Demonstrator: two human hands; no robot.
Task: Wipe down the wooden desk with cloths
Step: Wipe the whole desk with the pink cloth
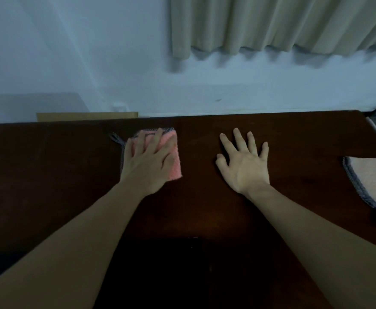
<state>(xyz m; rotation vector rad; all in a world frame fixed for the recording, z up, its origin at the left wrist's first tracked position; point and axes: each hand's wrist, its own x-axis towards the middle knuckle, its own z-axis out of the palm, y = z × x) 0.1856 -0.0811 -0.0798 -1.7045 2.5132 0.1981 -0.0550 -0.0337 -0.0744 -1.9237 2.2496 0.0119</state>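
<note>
Your left hand [148, 162] lies flat, grip spread, on the pink cloth [171, 157] near the back of the desk [49, 175]. Your right hand [244, 162] is spread and empty. The other cloth [370, 181] hangs off the right edge; bump it and it may fall.

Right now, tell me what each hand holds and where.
The left hand presses flat on top of the pink cloth, not gripping it. The right hand holds nothing, spread over the bare desk.
</note>
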